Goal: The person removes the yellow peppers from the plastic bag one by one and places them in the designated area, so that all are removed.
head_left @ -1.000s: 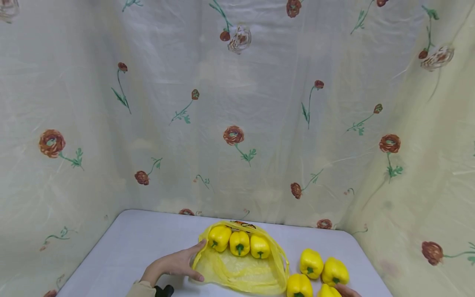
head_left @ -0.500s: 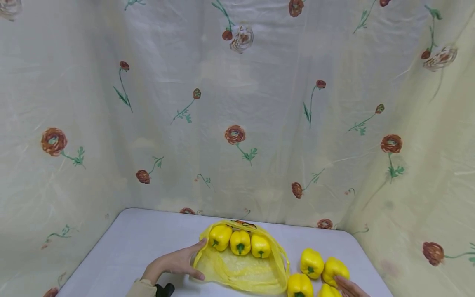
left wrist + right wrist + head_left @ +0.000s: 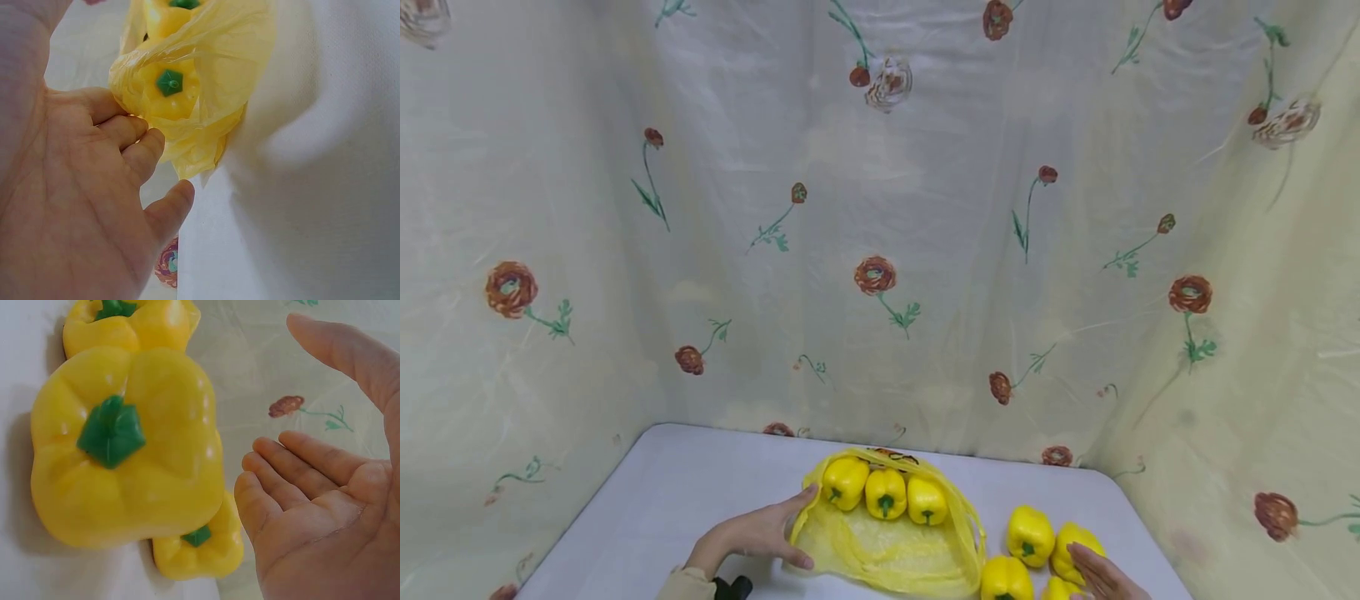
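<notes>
A yellow plastic bag (image 3: 895, 554) lies on the table with its mouth spread toward me. Inside, along the back, sit three yellow bell peppers: left (image 3: 845, 483), middle (image 3: 886, 493) and right (image 3: 927, 501). My left hand (image 3: 763, 531) rests against the bag's left edge, thumb apart; in the left wrist view its loosely bent fingertips touch the film (image 3: 237, 50). Right of the bag stand several more yellow bell peppers (image 3: 1030, 536). My right hand (image 3: 1101, 573) is beside this group, fingers extended; in the right wrist view it holds nothing, apart from the nearest pepper (image 3: 169, 469).
The white table (image 3: 700, 467) has its far edge against a pale curtain (image 3: 925, 208) printed with flowers, which also hangs on both sides. A dark object (image 3: 737, 587) shows at my left wrist.
My right hand has come further into view beside the loose peppers, its fingers rising from low at the near pepper. The left hand, the bag and its peppers have stayed put.
</notes>
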### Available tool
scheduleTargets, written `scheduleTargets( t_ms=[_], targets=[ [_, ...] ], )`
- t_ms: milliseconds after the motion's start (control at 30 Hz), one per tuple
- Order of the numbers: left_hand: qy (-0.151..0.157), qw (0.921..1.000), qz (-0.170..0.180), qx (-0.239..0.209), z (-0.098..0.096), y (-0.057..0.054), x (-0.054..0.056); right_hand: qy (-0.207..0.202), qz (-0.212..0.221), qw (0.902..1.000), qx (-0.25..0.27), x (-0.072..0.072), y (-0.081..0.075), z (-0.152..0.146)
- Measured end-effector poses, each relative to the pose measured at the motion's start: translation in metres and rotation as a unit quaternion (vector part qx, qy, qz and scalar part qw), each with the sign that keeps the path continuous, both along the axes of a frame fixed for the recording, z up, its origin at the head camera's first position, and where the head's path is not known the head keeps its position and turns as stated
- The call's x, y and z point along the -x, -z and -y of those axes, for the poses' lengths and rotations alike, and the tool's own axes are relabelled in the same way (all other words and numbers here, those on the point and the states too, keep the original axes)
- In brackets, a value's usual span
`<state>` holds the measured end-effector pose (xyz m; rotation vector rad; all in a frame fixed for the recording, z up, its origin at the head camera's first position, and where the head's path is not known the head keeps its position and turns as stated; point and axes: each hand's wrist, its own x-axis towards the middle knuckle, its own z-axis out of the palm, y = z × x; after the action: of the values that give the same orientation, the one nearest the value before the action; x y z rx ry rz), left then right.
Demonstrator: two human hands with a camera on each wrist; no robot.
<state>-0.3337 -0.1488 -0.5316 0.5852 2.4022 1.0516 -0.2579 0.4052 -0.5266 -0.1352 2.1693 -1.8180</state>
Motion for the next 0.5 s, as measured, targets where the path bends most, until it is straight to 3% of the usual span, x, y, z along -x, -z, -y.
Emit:
scheduleTargets(
  t_ms=[100,167,500],
  targets=[
    [-0.001,1.0000,-0.001,0.002,-0.001,-0.001,0.000,0.098,-0.002,0.9943,-0.041,-0.002,-0.004,0.018],
    [-0.002,1.0000,-0.002,0.003,-0.001,-0.001,0.000,0.121,-0.001,0.9911,-0.055,-0.004,-0.007,0.028],
    [-0.001,1.0000,0.003,-0.001,-0.002,-0.002,-0.001,0.052,-0.034,0.9942,-0.088,-0.004,-0.032,0.062]
  ],
)
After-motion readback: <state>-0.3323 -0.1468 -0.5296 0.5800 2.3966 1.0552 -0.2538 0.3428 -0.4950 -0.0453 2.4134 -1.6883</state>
